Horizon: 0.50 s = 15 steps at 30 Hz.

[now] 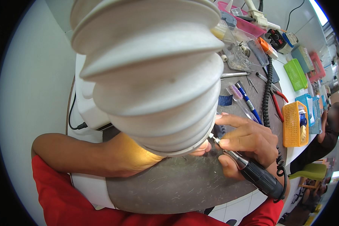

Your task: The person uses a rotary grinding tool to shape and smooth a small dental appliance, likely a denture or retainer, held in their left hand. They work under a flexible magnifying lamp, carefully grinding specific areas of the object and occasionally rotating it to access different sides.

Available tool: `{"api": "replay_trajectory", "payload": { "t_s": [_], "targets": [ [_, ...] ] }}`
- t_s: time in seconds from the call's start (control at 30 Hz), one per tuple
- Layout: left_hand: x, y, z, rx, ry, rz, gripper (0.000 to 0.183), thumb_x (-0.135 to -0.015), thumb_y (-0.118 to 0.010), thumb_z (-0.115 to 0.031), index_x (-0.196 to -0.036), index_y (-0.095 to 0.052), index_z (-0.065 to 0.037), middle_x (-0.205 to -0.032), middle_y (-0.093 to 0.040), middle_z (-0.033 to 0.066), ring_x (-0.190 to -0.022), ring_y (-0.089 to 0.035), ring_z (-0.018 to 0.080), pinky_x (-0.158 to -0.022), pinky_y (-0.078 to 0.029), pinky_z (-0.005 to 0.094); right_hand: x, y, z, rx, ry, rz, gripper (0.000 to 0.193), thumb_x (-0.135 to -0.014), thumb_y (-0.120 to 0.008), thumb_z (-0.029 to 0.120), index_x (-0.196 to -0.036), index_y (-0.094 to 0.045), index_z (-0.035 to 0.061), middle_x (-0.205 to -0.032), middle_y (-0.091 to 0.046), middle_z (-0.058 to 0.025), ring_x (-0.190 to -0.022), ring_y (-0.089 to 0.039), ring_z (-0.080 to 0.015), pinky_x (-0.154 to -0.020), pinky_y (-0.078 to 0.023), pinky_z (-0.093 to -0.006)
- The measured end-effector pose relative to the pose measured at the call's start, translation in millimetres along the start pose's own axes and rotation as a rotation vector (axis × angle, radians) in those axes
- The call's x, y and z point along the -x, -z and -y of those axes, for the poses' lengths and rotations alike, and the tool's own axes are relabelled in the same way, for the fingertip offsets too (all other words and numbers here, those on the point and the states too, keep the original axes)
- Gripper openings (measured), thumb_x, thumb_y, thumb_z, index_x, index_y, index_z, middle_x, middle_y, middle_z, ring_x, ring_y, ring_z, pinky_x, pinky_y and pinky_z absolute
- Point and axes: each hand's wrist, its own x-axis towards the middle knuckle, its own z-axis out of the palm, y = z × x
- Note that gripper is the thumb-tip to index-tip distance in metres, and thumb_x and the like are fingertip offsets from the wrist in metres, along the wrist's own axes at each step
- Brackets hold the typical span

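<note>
A wide white ribbed hose [154, 86] hangs in front of me and covers much of the middle. My left hand [141, 156] reaches under its lower rim, lit yellow. Only the back of that hand and a few curled fingertips beside the rim show; whatever they pinch is hidden. Gripped in my right hand [250, 141] is a black rotary handpiece [261, 177] with a metal collar. Thumb and fingers close round its front end. The small white-tipped bit [213, 137] points up and left, right by the hose rim and close to my left fingertips.
Right of the hose lie a blue pen [249, 102], a purple-bristled toothbrush [235, 91] and red-handled pliers [277, 105]. A coiled black cord [268, 90] runs past them. An orange basket [295, 124] stands at the right edge, a clear tray [239, 51] farther back. Another person [320, 137] sits far right.
</note>
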Motion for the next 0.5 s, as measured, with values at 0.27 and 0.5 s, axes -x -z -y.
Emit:
{"api": "replay_trajectory", "payload": {
  "t_s": [0.27, 0.5],
  "targets": [
    [-0.3, 5.1, 5.4, -0.079, -0.002, -0.006, 0.029, -0.095, -0.067, -0.004, -0.122, -0.058, 0.001, -0.111, -0.066, 0.0115, -0.104, -0.063, 0.0157, -0.091, -0.052, 0.0285, 0.9, -0.6, -1.2, 0.008, 0.021, 0.000, 0.029, -0.077, -0.082, 0.010, -0.099, -0.065, 0.0030, -0.085, -0.070, -0.0131, -0.098, -0.072, -0.0418, -0.087, -0.058, -0.0469],
    [0.3, 1.0, -2.8, -0.081, 0.010, -0.004, 0.029, -0.095, -0.067, -0.004, -0.121, -0.058, 0.003, -0.112, -0.066, 0.0129, -0.104, -0.064, 0.0163, -0.090, -0.052, 0.0287, 1.4, 0.0, -2.5, -0.030, 0.011, 0.009, 0.029, -0.078, -0.082, 0.011, -0.099, -0.064, 0.0033, -0.084, -0.069, -0.0129, -0.097, -0.072, -0.0411, -0.090, -0.057, -0.0503]
  ]
}}
